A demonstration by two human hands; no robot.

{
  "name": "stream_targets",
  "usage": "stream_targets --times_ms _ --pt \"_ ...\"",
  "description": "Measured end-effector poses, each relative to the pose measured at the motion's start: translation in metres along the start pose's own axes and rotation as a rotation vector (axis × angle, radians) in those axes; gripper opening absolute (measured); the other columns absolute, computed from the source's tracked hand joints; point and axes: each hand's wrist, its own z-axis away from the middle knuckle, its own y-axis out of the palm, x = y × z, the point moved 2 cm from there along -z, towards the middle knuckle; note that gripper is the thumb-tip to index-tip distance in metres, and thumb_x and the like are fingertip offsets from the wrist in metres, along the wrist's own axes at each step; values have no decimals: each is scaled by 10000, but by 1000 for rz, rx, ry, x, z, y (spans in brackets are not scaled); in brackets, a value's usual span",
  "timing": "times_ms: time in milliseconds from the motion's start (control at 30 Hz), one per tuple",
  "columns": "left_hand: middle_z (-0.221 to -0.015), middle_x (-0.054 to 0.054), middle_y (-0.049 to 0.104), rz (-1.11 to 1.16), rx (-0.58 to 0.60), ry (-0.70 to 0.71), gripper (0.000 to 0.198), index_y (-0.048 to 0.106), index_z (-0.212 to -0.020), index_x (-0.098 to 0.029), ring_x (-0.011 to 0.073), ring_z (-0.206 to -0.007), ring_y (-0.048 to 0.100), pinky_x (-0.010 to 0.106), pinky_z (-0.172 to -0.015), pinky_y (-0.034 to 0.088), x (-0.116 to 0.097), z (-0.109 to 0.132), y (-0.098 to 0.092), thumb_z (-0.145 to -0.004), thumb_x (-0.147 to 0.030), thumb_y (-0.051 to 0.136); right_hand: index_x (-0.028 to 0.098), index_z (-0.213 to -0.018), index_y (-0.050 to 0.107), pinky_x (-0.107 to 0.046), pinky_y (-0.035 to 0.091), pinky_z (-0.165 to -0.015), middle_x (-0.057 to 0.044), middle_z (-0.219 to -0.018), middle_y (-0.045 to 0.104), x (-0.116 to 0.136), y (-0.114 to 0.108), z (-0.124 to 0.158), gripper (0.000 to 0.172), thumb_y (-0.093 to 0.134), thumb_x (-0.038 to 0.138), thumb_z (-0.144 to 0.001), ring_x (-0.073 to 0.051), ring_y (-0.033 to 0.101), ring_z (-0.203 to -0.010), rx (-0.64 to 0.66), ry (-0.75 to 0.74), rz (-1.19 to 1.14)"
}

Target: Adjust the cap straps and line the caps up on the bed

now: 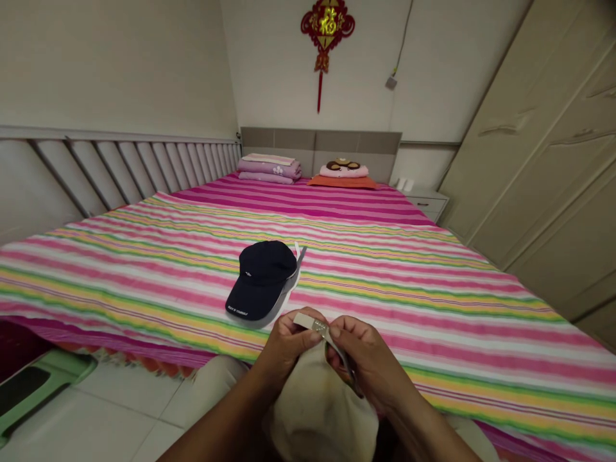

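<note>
Two hands (289, 346) (368, 353), two caps (327, 407) (265, 263)

navy cap (264, 273) on striped sheet (433, 301) | this side of navy cap: beige cap (327, 414), strap (303, 319) (buckle (319, 326) showing) pinched by left hand (291, 343) and right hand (363, 353)

The navy baseball cap (265, 266) is showing matt cloth. Before it, the beige cap (327, 410) is looking matt; beyond it, gold lettering (328, 22) is gleaming.
</note>
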Motion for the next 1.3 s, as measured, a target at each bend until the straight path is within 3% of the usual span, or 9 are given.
stream_targets --times_ms 167,300,533,1033,1300 --pt "-609 5 590 44 -8 17 213 608 -762 -128 101 -508 523 226 -514 395 -1 0 -8 -579 -183 702 144 -690 538 -171 238 -368 6 -512 553 -1 -5 0 278 555 415 -748 -49 385 -385 87 10 -8" --pt "-618 4 583 26 -32 26 231 616 -759 -124 89 -515 506 214 -515 379 1 -1 -10 -557 -176 714 152 -642 513 -161 228 -352 28 -460 534 -4 -8 0 253 653 361 -663 -46 381 -354 32 51 -50" --pt "-619 -1 573 -45 -18 -4 235 618 -752 -140 102 -535 510 228 -530 379 3 1 -7 -550 -198 720 158 -589 512 -181 237 -333 52 -363 465 -2 -4 -1 253 661 354 -644 -59 351 -313 20 2 -5" --pt "-666 8 600 -114 -21 -5 272 615 -777 -145 117 -566 537 236 -544 405 2 4 -7 -535 -194 730 162 -564 486 -188 216 -343 59 -360 451 0 -2 0 216 631 274 -678 -45 322 -302 26 -16 -32" --pt "-694 13 599 -179 35 -115 338 608 -878 -167 118 -597 544 236 -582 403 1 4 -11 -557 -183 714 161 -584 496 -193 237 -363 56 -361 466 1 -2 -1 213 626 289 -693 -45 321 -303 39 -36 -51"
